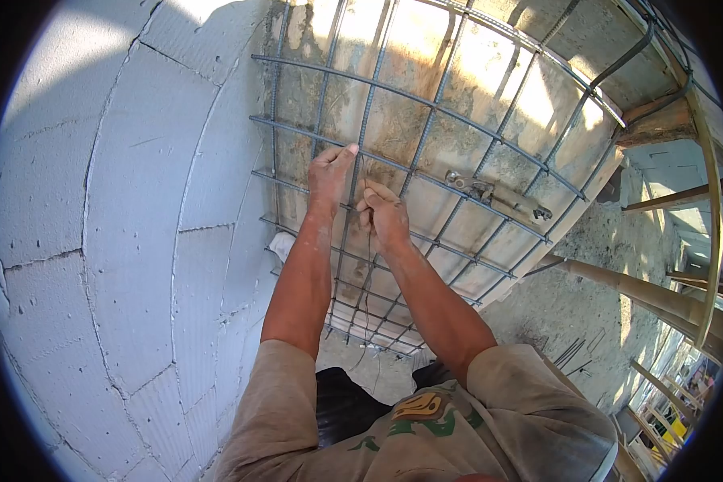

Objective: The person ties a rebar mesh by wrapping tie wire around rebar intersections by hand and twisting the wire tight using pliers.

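Note:
A grid of steel rebar [430, 120] stands in front of a stained formwork panel [410, 48]. My left hand [329, 173] is closed at a crossing of two bars, thumb and finger pinched together at the joint. Just right of it and slightly lower, my right hand [384, 213] is closed on a thin tie wire [366, 285]. The wire's long tail hangs below that hand, in front of the mesh. Whether the left fingertips also pinch the wire is too small to make out. A metal clamp-like piece [475, 186] rests against the bars to the right.
A wall of pale blocks [149, 161] rises close on the left. To the right are a round wooden pole [643, 293], timber props [715, 209] and rough concrete ground [574, 313]. Bent rebar [639, 52] curves at the top right.

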Demonstrator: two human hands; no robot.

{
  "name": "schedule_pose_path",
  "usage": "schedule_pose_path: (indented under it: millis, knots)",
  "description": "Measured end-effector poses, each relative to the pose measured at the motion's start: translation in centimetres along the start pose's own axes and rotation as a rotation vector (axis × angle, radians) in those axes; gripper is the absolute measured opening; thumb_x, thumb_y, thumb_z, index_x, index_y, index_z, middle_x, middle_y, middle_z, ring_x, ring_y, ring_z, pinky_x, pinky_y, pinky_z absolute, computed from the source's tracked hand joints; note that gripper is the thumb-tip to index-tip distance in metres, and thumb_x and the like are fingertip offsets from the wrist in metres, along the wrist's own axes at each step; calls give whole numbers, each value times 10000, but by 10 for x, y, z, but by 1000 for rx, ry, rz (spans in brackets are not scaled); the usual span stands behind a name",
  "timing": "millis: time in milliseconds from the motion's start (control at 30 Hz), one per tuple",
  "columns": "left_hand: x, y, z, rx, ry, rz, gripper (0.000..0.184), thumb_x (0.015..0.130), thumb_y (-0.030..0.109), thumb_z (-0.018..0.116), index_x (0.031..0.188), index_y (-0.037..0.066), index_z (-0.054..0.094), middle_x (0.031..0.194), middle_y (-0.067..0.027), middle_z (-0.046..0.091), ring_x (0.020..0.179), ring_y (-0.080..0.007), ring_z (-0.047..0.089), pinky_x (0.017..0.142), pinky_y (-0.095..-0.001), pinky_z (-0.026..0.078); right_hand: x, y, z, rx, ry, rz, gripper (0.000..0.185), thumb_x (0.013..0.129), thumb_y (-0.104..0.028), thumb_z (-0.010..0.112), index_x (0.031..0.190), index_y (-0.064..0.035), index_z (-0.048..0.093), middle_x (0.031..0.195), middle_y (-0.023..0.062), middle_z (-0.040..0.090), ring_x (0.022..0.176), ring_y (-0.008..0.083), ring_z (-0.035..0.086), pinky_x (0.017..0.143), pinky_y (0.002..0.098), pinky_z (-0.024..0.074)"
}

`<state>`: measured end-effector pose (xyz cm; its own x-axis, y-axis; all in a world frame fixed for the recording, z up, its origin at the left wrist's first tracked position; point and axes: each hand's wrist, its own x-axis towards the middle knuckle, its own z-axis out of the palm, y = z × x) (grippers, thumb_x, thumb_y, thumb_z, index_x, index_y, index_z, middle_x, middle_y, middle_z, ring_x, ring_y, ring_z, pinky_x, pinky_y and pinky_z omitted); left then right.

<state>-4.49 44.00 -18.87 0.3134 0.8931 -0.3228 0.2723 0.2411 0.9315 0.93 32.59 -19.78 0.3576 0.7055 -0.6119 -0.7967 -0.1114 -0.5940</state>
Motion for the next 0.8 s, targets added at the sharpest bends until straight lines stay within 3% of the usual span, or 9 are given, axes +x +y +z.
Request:
schedule_pose_path:
  millis: [100, 233, 300, 400, 533, 633, 800]
  knots:
    - [9, -5, 4, -48, 47, 23, 316, 775, 376, 725, 804, 71, 646, 667, 47, 514, 591, -62, 423, 546, -229, 333, -5, 1, 9, -31, -19, -28, 271, 928, -136, 481, 1146, 1, 567, 660, 22, 547, 444, 84, 451, 387, 222, 357]
    - [4, -15, -2, -15, -22, -270, 383, 749, 419, 739, 850, 63, 645, 692, 24, 549, 573, -81, 460, 517, -227, 351, -15, -7, 17, -170, -15, 0, 244, 913, -128, 482, 1076, 7, 604, 640, 20, 550, 465, 92, 464, 420, 233, 372]
    - [4, -16, -5, -71, -142, -373, 418, 740, 444, 740, 882, 62, 643, 708, 11, 572, 575, -96, 501, 512, -217, 372, -6, -1, 18, -441, -5, -109, 217, 887, -125, 489, 989, -6, 638, 624, 22, 557, 492, 101, 494, 450, 254, 390]
    - [10, -10, -11, -69, -237, -425, 429, 755, 472, 714, 890, 71, 646, 741, -10, 611, 644, -112, 574, 553, -204, 417, 9, -2, 16, -776, -50, -336, 197, 842, -127, 503, 878, -16, 661, 616, 65, 581, 528, 155, 543, 506, 296, 425]
    - [25, -14, -15, -79, -296, -495, 432, 774, 482, 663, 881, 64, 643, 810, -44, 644, 741, -140, 620, 662, -282, 467, 9, -42, 23, -1143, -119, -550, 180, 800, -136, 520, 836, -17, 650, 671, 171, 607, 591, 275, 596, 582, 359, 462]
    - [25, 0, -10, -114, -329, -576, 418, 786, 462, 625, 875, 53, 629, 877, -75, 656, 787, -178, 636, 766, -349, 471, 16, -50, 18, -1131, -17, -703, 176, 808, -161, 519, 819, -32, 638, 758, 221, 628, 742, 411, 604, 663, 454, 471]
    - [15, 13, 0, -135, -248, -581, 435, 801, 424, 594, 965, 21, 567, 951, -127, 655, 875, -254, 642, 863, -373, 450, 14, -75, 18, -1102, 150, -689, 180, 824, -180, 534, 892, -37, 621, 756, 250, 616, 762, 416, 607, 680, 469, 470]
